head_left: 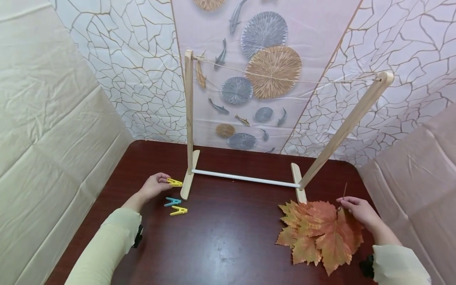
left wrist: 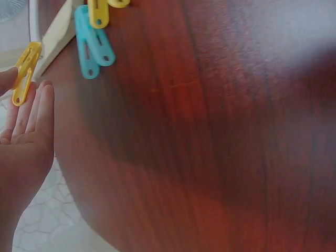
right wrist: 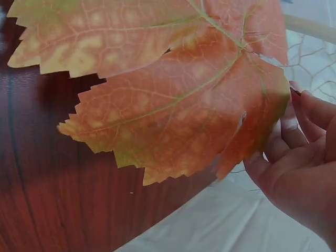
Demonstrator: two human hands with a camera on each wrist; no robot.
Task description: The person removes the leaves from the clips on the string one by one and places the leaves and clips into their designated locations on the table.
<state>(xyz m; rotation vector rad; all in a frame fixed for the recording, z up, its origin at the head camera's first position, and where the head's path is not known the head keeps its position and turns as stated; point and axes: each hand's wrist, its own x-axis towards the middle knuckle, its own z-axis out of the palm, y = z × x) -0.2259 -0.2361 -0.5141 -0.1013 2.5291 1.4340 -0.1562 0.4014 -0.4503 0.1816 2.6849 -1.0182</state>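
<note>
My left hand [head_left: 154, 187] pinches a yellow clothespin [head_left: 174, 182] between thumb and fingers, beside the left foot of the wooden rack. In the left wrist view that clothespin [left wrist: 26, 73] points up from the fingertips. A blue clothespin [head_left: 172, 202] and another yellow clothespin [head_left: 179, 210] lie on the table just nearer to me. On the right, my right hand [head_left: 360, 211] pinches the thin stem of an artificial maple leaf. Orange, yellow and green leaves [head_left: 310, 225] overlap there, so their number is hard to tell. The right wrist view shows a serrated leaf [right wrist: 173, 105] beside the fingers.
A wooden rack [head_left: 190, 114] stands at the back of the table, with a string [head_left: 285, 79] tied between its post tops and a white rod [head_left: 246, 178] low between its feet. Dark red-brown tabletop [head_left: 221, 233] spreads in front. Patterned cloth [head_left: 146, 71] hangs behind.
</note>
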